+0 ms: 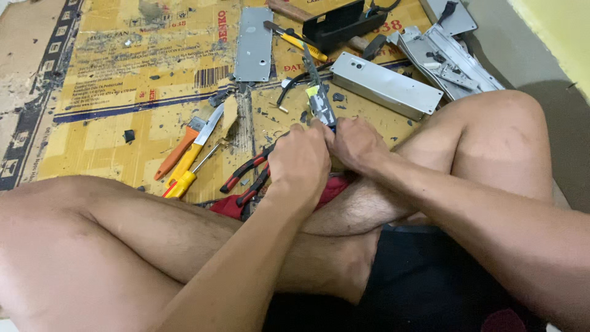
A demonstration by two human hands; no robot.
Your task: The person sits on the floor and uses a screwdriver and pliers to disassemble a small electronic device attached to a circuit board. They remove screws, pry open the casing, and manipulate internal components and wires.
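Note:
I sit cross-legged on flattened cardboard. My left hand (299, 161) and my right hand (356, 144) meet in front of me, both closed around a narrow grey metal part (319, 101) that sticks up and away from my fingers. Red-handled pliers (249, 175) lie just left of my left hand, their jaws hidden behind it. A red cloth-like thing (228, 206) shows under my wrists, against my leg.
A yellow-handled screwdriver (184, 175) and an orange-handled knife (184, 144) lie to the left. Farther off are a flat grey metal plate (254, 44), a grey metal box (386, 85), a black bracket (341, 24), another yellow-handled tool (301, 44) and metal rails (452, 58).

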